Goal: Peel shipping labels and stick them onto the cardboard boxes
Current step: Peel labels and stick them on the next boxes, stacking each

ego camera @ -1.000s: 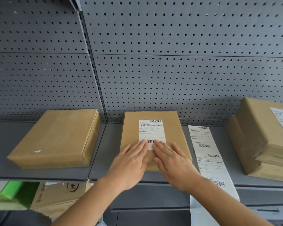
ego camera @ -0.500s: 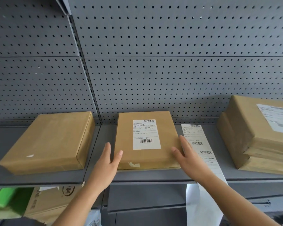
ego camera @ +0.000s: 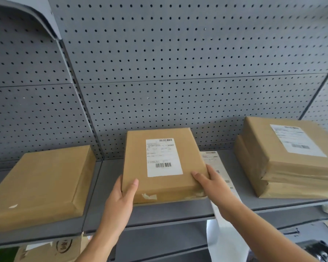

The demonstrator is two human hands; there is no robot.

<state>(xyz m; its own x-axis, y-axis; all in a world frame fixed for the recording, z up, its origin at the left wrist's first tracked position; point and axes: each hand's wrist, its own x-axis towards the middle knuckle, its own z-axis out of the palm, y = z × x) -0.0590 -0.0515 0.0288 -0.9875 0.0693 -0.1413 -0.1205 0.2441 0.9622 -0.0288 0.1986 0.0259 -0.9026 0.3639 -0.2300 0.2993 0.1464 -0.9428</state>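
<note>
The labelled box is sitting mid-shelf, its white label stuck on top. The left hand and right hand are clasping its near corners, thumbs on top. The label strip is lying just right of this box, the plain box left, the stacked boxes farther right.

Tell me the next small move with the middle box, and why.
Probably lift the middle box across onto the labelled stack: its label lies flat, and the left hand and right hand grip its near corners.
</note>
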